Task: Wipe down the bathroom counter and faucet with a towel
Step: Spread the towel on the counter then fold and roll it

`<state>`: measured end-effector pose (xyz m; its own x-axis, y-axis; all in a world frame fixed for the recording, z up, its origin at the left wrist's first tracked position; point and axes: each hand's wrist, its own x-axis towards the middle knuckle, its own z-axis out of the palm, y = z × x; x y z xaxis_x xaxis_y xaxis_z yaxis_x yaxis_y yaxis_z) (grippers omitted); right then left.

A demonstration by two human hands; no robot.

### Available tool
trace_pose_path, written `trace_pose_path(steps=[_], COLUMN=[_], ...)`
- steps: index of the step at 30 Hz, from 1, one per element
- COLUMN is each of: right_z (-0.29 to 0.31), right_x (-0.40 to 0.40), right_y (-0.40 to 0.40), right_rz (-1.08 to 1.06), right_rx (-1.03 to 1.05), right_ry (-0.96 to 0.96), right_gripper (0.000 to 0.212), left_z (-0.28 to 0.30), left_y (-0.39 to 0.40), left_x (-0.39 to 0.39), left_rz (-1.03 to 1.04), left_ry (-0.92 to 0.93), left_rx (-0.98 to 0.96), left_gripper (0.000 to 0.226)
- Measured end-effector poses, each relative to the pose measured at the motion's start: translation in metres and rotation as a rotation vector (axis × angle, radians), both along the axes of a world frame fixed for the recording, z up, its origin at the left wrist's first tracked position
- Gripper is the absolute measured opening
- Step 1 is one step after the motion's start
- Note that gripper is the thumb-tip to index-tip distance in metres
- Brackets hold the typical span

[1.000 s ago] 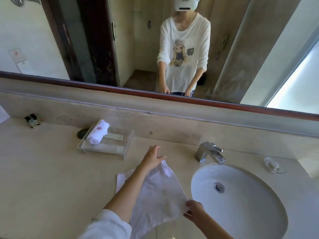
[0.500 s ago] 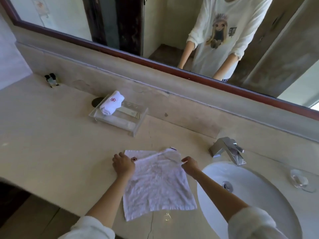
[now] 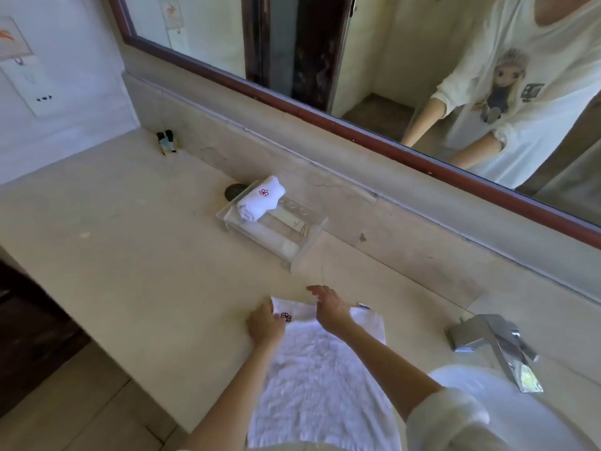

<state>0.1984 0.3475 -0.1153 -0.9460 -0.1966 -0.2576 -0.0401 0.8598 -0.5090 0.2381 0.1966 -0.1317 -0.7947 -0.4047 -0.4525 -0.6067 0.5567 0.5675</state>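
**Towel spread flat on the counter beside the sink**

At the far left, two small dark-capped bottles (image 3: 166,143) stand on the beige counter (image 3: 130,242) against the back ledge. Further right, a clear tray (image 3: 292,237) near the ledge holds a rolled white cloth (image 3: 260,199) with a red flower mark, and a dark round object (image 3: 234,191) sits just behind the tray's left corner.

Nearer the front edge, a white towel (image 3: 325,385) lies flat on the counter, its red emblem at the far left corner. The left hand (image 3: 265,325) rests on that corner with fingers curled at the towel's edge; whether they actually pinch the cloth cannot be told. The right hand (image 3: 328,307) is over the towel's far edge, fingers loosely extended and holding nothing.

To the right, the chrome faucet (image 3: 491,345) stands on the counter above the white sink (image 3: 533,418), well apart from the towel.
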Motion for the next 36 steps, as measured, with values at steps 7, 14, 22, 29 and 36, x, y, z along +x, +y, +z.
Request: trace_pose_path(steps=[7,14,22,29,36], right_z=[0.021,0.043,0.131,0.171,0.181], right_x=[-0.005,0.011,0.006,0.019,0.039], right_y=[-0.056,-0.032,0.043,0.091,0.086], right_rz=[-0.520,-0.582,-0.276,-0.326,-0.469], right_rx=[-0.542,-0.619,-0.908,-0.774,-0.560], right_ry=[-0.680,-0.293,-0.367,-0.149,0.159], right_gripper=[0.044,0.034,0.020,0.020,0.023], left_z=[0.028,0.049,0.096,0.143,0.182], left_y=[0.017,0.021,0.045,0.060,0.074], left_x=[-0.003,-0.014,-0.018,-0.022,-0.006], left_rz=[-0.014,0.013,-0.340,-0.330,-0.395], left_ry=[0.178,0.191,0.439,0.737,0.929], left_rx=[0.329,0.488,0.661,0.561,0.132], left_gripper=[0.027,0.041,0.039,0.021,0.026])
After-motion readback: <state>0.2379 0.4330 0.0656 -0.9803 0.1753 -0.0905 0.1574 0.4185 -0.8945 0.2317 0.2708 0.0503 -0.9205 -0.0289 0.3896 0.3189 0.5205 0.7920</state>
